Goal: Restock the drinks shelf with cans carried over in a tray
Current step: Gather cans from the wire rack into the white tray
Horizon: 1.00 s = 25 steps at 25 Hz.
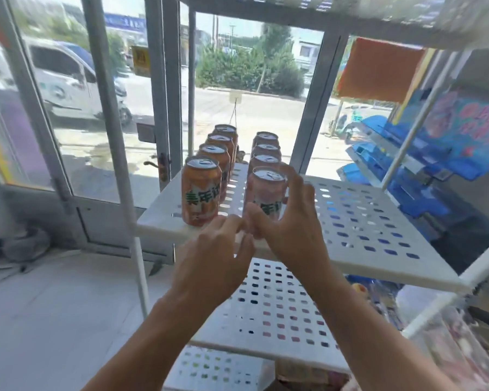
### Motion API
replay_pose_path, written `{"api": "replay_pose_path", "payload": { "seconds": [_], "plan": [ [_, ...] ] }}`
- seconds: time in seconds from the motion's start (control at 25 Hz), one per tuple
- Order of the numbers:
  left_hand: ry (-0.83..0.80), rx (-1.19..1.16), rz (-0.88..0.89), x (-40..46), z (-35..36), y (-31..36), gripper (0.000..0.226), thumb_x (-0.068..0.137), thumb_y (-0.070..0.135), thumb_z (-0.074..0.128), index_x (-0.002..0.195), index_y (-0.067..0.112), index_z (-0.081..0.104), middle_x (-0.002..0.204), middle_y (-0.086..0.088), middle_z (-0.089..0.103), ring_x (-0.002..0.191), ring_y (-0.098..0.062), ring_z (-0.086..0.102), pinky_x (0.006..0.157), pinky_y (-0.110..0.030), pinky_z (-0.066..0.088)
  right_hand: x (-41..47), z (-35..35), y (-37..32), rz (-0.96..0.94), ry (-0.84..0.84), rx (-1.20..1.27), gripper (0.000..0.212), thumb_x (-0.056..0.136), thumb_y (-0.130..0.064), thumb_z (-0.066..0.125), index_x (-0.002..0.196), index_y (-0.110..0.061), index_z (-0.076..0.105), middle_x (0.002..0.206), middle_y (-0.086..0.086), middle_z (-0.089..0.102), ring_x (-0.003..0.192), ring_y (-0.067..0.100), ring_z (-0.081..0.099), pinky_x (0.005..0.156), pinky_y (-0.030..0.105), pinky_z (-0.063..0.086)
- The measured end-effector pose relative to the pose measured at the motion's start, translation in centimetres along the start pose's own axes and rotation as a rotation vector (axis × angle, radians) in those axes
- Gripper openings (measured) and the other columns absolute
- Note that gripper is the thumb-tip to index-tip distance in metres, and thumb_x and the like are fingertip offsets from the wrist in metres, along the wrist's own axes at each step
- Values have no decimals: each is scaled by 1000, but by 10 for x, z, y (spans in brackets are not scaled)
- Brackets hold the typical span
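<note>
White perforated metal makes the shelf [364, 221], one level of a rack with white posts, and more perforated levels lie below and above it. The rack stands by a glass door and window; outside is a sunny street with a white van [65, 80] at the far left and green bushes. Blue packaged goods [424, 170] fill the neighbouring rack at the right.

Eight orange cans stand upright on the shelf in two rows running from near to far. The near can of the left row [201, 190] carries green Chinese characters on its label; the brand cannot be read fully. The near can of the right row [266, 198] shows similar characters, partly covered.

The right hand [291, 221] curls around this can, thumb at its left side and fingers at its right, though motion blur makes the contact unsure. The left hand [215, 258] is just beside the can's base with fingers loosely bent, holding nothing. No tray is seen. The lowest levels are blurred and cut off.
</note>
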<state>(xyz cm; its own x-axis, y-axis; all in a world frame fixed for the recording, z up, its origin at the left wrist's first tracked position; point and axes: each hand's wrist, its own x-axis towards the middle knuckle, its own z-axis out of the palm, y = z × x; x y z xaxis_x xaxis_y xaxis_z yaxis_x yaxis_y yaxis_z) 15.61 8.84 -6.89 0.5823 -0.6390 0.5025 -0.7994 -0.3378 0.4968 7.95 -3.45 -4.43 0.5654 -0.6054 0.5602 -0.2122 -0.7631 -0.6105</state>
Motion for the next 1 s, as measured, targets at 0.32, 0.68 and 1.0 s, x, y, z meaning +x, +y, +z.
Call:
{"api": "replay_pose_path", "payload": {
  "seconds": [0.32, 0.68, 1.0],
  "plan": [
    [-58, -24, 25, 6, -1, -6, 20, 95, 41, 48, 110, 31, 57, 110, 13, 62, 94, -7, 58, 71, -30, 47, 0, 6, 6, 37, 71, 22, 65, 77, -36, 77, 130, -39, 39, 115, -4, 60, 95, 11, 62, 77, 36, 55],
    [-87, -125, 173, -2, 25, 40, 23, 95, 38, 48, 110, 25, 59, 109, 8, 64, 93, -13, 61, 73, -31, 47, -63, -87, 26, 219, 187, 8, 67, 73, -39, 78, 127, -47, 40, 114, -15, 56, 103, 8, 59, 84, 45, 55],
    [-281, -199, 381, -44, 78, 143, 22, 95, 38, 49, 108, 24, 59, 105, 5, 64, 93, -18, 61, 74, -35, 51, -173, -196, 61, 424, 303, -125, 62, 77, -34, 79, 125, -44, 42, 109, -20, 59, 97, -14, 52, 74, -1, 35]
  ]
}}
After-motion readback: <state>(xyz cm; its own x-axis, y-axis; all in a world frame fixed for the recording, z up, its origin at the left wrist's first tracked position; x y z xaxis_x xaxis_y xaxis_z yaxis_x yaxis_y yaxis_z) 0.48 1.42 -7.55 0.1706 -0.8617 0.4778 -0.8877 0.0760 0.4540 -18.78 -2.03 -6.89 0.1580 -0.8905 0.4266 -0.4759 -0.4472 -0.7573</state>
